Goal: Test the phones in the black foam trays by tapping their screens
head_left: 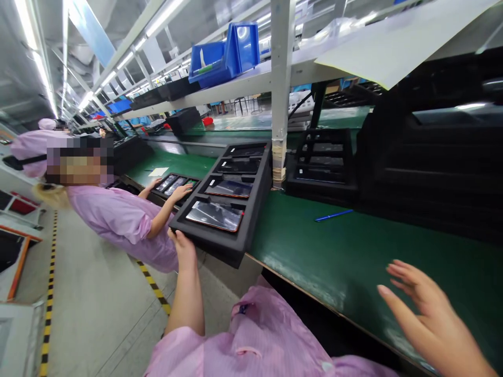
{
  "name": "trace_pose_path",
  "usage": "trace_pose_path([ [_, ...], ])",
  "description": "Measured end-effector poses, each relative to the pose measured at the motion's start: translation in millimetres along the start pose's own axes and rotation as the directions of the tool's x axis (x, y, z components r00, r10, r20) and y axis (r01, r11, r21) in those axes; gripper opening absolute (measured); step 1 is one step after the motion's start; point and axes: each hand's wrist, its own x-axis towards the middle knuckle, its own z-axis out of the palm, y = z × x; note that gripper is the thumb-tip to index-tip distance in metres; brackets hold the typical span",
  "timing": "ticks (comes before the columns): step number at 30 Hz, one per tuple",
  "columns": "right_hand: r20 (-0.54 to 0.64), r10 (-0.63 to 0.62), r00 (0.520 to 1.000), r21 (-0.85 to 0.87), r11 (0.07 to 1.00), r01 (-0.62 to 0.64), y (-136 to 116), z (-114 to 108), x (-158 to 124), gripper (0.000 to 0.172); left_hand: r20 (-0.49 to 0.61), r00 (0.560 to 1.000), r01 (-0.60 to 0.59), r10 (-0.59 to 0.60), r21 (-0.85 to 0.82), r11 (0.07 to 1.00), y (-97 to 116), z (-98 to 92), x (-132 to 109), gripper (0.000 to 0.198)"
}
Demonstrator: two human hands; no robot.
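Observation:
My left hand (183, 248) grips the near left corner of a black foam tray (251, 222), which juts past the front edge of the green bench. Several dark, glossy phone-like panels (215, 215) lie in the tray's slots. My right hand (420, 306) is over the bench at the lower right, fingers apart, holding nothing. A blue pen (333, 215) lies on the green surface (298, 241) between the tray and my right hand.
At left, a person in pink (113, 214) has both hands at a smaller black tray (159, 196). A white post (280, 94) rises behind the large tray. More black trays (322, 178) stand at the back right. Blue bins (223, 57) sit on the shelf above.

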Motion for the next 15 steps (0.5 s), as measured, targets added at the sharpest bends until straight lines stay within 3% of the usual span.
trace_pose_path([
  [2, 0.168, 0.064, 0.984, 0.131, 0.988, -0.086, -5, 19, -4, 0.067, 0.047, 0.999, -0.021, 0.019, 0.023, 1.0, 9, -4.3, -32, 0.095],
  [4, 0.36, 0.092, 0.928, 0.297, 0.932, -0.208, -13, 36, -5, 0.077, 0.129, 0.991, -0.047, 0.044, 0.02, 0.999, 19, -8.1, -77, 0.087],
  [5, 0.439, 0.084, 0.895, 0.392, 0.878, -0.274, -19, 43, -4, 0.084, 0.202, 0.977, -0.067, 0.065, 0.004, 0.998, 24, -9.1, -101, 0.08],
  [6, 0.492, 0.068, 0.868, 0.493, 0.8, -0.342, -26, 50, -1, 0.092, 0.354, 0.929, -0.094, 0.103, -0.043, 0.995, 29, -9.0, -123, 0.07],
  [7, 0.518, 0.052, 0.854, 0.592, 0.699, -0.402, -35, 55, 2, 0.099, 0.533, 0.832, -0.108, 0.154, -0.117, 0.987, 34, -7.6, -143, 0.062],
  [8, 0.526, 0.048, 0.849, 0.674, 0.586, -0.451, -46, 60, 7, 0.103, 0.678, 0.704, -0.11, 0.211, -0.19, 0.976, 40, -4.6, -160, 0.059],
  [10, 0.522, 0.078, 0.849, 0.769, 0.387, -0.509, -68, 65, 19, 0.101, 0.855, 0.429, -0.114, 0.291, -0.269, 0.957, 53, 6.2, -180, 0.065],
  [11, 0.522, 0.121, 0.844, 0.784, 0.323, -0.531, -78, 66, 26, 0.095, 0.903, 0.313, -0.113, 0.295, -0.273, 0.955, 59, 13.6, -186, 0.071],
  [13, 0.534, 0.258, 0.805, 0.763, 0.262, -0.591, -92, 65, 41, 0.074, 0.958, 0.154, -0.087, 0.243, -0.232, 0.969, 68, 30.3, -191, 0.084],
  [14, 0.539, 0.328, 0.776, 0.743, 0.249, -0.621, -96, 63, 47, 0.062, 0.972, 0.111, -0.041, 0.207, -0.204, 0.978, 71, 38.7, -193, 0.087],
  [15, 0.54, 0.385, 0.748, 0.725, 0.239, -0.646, -96, 62, 52, 0.05, 0.98, 0.1, 0.04, 0.174, -0.178, 0.983, 73, 46.4, -196, 0.087],
])
